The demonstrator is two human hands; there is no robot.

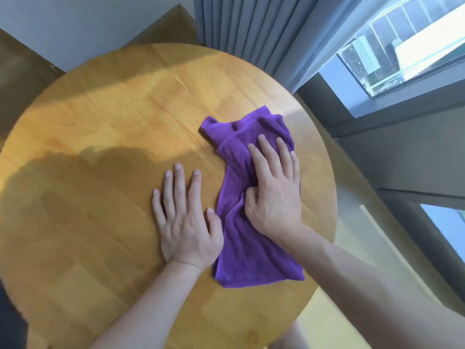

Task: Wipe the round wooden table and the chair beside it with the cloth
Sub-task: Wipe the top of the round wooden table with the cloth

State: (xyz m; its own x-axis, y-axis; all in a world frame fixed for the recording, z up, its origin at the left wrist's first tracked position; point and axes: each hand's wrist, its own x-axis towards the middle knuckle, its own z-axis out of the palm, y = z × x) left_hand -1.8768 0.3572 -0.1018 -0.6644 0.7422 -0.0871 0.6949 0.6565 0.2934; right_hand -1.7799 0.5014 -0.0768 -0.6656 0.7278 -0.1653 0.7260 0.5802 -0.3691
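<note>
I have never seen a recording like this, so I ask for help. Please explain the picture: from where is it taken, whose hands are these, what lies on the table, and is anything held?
There is no machine here. A person wears a camera on the head, so the single picture looks down at their own two hands. Below them is a round wooden table. On it lies a purple cloth. The right hand presses flat on the cloth, the thumb tucked into a fold. The left hand rests flat on the bare wood beside the cloth and holds nothing. Grey curtains and a window are behind the table.
</note>
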